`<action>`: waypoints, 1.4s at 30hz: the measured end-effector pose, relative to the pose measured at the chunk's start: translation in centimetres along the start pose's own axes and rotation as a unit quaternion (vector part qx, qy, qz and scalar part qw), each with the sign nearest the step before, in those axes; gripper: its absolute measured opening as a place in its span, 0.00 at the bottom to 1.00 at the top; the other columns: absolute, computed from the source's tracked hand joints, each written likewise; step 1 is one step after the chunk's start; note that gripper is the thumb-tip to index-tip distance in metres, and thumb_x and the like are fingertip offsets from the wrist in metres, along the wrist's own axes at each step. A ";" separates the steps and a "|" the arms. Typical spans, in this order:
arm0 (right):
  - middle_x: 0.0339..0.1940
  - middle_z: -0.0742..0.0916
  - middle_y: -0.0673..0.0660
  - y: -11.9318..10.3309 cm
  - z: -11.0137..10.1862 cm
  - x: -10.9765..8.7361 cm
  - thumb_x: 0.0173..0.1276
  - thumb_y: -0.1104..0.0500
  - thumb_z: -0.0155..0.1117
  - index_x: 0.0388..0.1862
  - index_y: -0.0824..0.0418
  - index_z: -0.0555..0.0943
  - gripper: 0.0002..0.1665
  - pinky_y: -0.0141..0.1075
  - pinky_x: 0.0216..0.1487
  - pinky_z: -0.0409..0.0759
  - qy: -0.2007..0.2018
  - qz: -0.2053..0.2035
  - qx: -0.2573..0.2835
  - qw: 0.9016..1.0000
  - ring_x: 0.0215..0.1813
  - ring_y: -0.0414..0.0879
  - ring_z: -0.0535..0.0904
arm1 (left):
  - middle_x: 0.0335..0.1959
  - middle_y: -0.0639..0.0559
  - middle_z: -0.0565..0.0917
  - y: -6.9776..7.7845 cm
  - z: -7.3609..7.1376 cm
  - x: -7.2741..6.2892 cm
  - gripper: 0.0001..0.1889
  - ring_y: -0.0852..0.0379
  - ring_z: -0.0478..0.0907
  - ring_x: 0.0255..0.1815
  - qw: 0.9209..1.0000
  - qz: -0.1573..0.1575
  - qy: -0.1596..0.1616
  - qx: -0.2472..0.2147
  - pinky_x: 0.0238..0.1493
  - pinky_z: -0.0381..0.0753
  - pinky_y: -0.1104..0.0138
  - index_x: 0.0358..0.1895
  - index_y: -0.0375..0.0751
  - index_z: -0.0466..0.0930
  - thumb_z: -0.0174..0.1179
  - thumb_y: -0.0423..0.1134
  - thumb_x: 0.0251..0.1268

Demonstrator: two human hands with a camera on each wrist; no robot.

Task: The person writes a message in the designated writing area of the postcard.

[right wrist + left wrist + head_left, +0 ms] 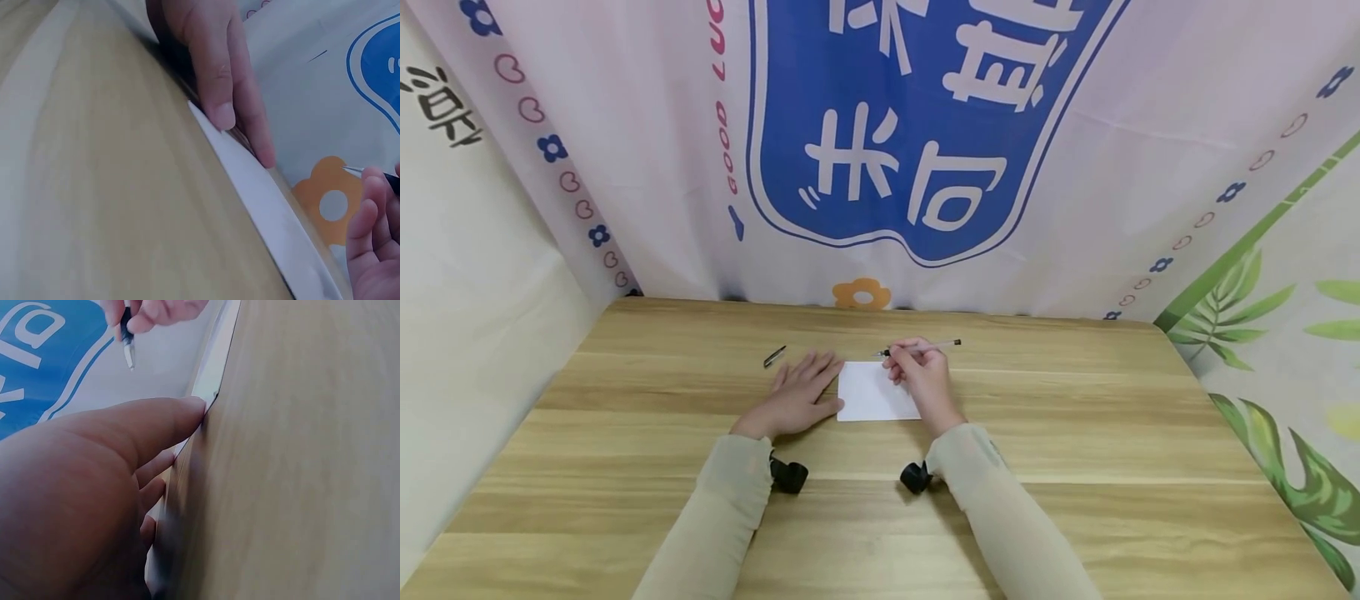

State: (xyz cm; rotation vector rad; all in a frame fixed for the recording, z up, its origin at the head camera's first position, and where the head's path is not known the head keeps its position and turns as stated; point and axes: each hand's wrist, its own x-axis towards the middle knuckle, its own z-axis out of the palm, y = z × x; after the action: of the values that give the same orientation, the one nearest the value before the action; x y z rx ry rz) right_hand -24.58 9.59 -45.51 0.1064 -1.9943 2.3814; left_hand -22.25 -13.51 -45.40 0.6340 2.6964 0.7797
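Note:
A white sheet of paper (874,393) lies on the wooden table. My left hand (799,397) rests flat with spread fingers, its thumb and index fingertips on the paper's left edge. In the left wrist view the thumb (169,422) presses close to the paper's corner. My right hand (925,379) pinches a pen (936,344) over the paper's upper right part. The pen's metal tip (351,169) points left and stands above the sheet in the right wrist view. A dark pen cap (774,357) lies just beyond the left fingers.
The wooden table (1075,450) reaches back to a printed cloth (685,167) with a blue sign and an orange flower. Black wrist cameras sit below each sleeve, the left one (790,477) and the right one (915,477). A leaf-patterned cloth (1292,358) hangs on the right.

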 end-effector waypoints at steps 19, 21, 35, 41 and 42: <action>0.22 0.83 0.56 1.4 3.7 1.6 0.69 0.71 0.60 0.33 0.58 0.78 0.10 0.26 0.22 0.72 0.058 -0.041 0.014 0.997 0.19 0.39 0.73 | 0.83 0.41 0.47 0.3 -0.1 0.1 0.37 0.38 0.33 0.83 1.000 -0.001 -0.002 0.003 0.75 0.26 0.36 0.82 0.42 0.51 0.52 0.52 0.79; 0.23 0.84 0.60 1.6 3.8 1.7 0.70 0.71 0.59 0.34 0.58 0.78 0.08 0.27 0.21 0.71 0.058 -0.042 0.005 0.997 0.20 0.41 0.73 | 0.83 0.41 0.47 0.2 -0.1 0.1 0.37 0.37 0.33 0.83 1.000 -0.001 0.000 0.002 0.75 0.27 0.36 0.82 0.42 0.51 0.52 0.52 0.79; 0.22 0.83 0.53 2.7 4.2 1.9 0.70 0.68 0.59 0.36 0.60 0.76 0.04 0.28 0.22 0.73 0.047 -0.053 -0.055 0.996 0.21 0.45 0.74 | 0.83 0.40 0.47 0.2 0.1 0.2 0.36 0.37 0.34 0.83 1.000 -0.001 0.004 0.004 0.75 0.27 0.35 0.82 0.42 0.52 0.52 0.51 0.79; 0.23 0.83 0.56 2.8 4.2 1.8 0.70 0.69 0.58 0.35 0.59 0.76 0.07 0.27 0.21 0.72 0.046 -0.063 -0.065 0.995 0.22 0.48 0.75 | 0.83 0.41 0.46 0.1 0.0 0.2 0.37 0.37 0.33 0.83 1.000 -0.002 0.004 0.008 0.75 0.27 0.36 0.82 0.43 0.51 0.52 0.52 0.78; 0.22 0.83 0.56 2.8 4.2 1.8 0.70 0.69 0.58 0.34 0.59 0.76 0.07 0.28 0.21 0.71 0.045 -0.064 -0.069 0.995 0.22 0.47 0.74 | 0.83 0.41 0.46 0.1 0.0 0.3 0.37 0.38 0.34 0.83 1.000 -0.003 0.005 0.008 0.75 0.27 0.36 0.82 0.43 0.51 0.52 0.52 0.78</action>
State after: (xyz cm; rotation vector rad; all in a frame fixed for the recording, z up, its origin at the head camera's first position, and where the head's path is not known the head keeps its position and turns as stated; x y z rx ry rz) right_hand -26.43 4.93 -47.38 0.1164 -2.0358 2.1269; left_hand -22.43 -13.29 -45.40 0.6279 2.7140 0.7635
